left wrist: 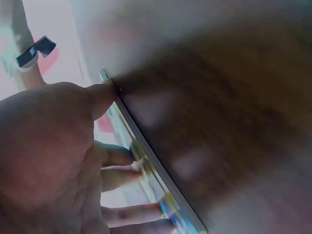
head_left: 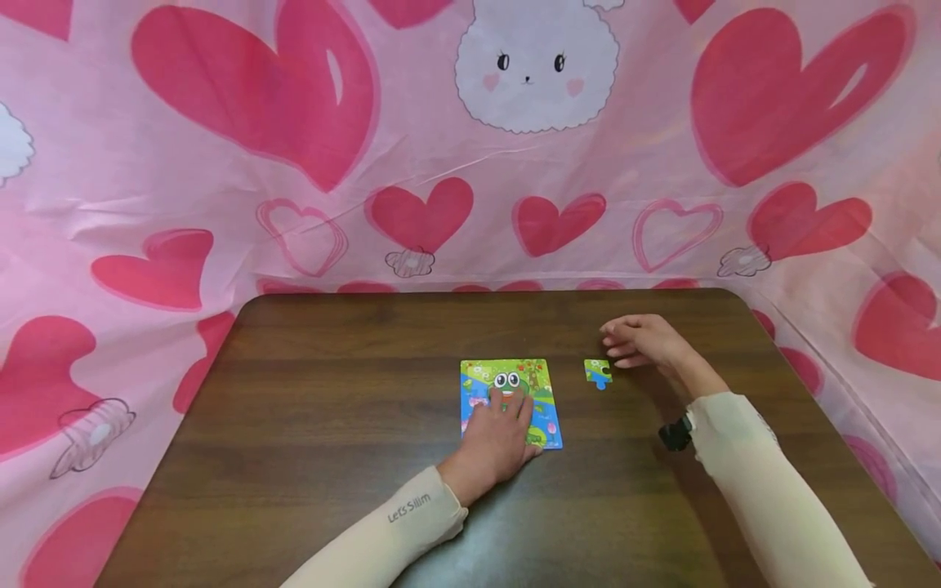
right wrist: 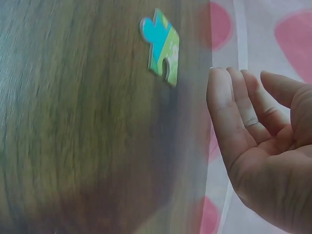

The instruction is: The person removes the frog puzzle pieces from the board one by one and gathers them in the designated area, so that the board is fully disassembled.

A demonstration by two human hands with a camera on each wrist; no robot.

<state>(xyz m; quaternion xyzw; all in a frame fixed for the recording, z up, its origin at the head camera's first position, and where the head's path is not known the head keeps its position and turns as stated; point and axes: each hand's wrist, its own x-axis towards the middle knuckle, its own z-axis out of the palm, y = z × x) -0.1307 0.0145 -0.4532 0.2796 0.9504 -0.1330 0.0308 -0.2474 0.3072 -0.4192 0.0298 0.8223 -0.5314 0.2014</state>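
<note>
A square jigsaw puzzle (head_left: 547, 384) with a big-eyed green cartoon character lies on the table in the head view. My left hand (head_left: 496, 445) rests on its lower part, fingers spread over the picture. In the left wrist view the thumb (left wrist: 105, 95) touches the board's edge while the other fingertips lie on its face. To the right of the puzzle is one loose jigsaw piece (head_left: 598, 372), green and blue with a blue knob. My right hand (head_left: 643, 341) hovers just beyond this piece, its fingers loosely bent and holding nothing. The right wrist view shows the hand (right wrist: 263, 126) apart from the piece (right wrist: 163, 46).
The dark wooden table (head_left: 331, 392) has rounded far corners. Behind it and at both sides hangs a pink cloth (head_left: 434, 155) printed with hearts. A black band (head_left: 675, 433) is on the right wrist.
</note>
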